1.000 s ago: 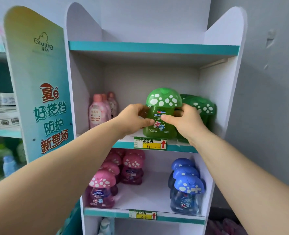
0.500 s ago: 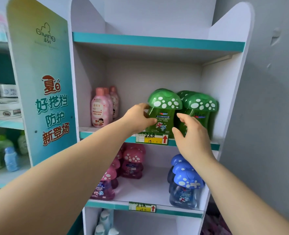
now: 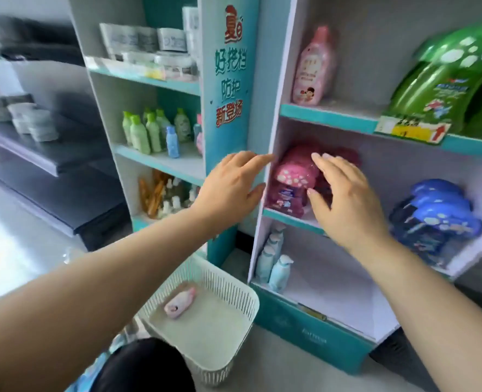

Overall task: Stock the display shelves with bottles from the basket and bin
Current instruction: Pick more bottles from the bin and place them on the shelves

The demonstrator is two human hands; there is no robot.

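Your left hand (image 3: 231, 188) and right hand (image 3: 344, 199) hover released and empty, the pink bottle (image 3: 180, 303) lying in the white basket (image 3: 235, 282) at their seven o'clock.

Well to the left of the left hand (image 3: 228, 188) stands a dark grey metal shelving rack (image 3: 64, 159); beneath it a pale glossy floor (image 3: 13, 264) reflects bright light.
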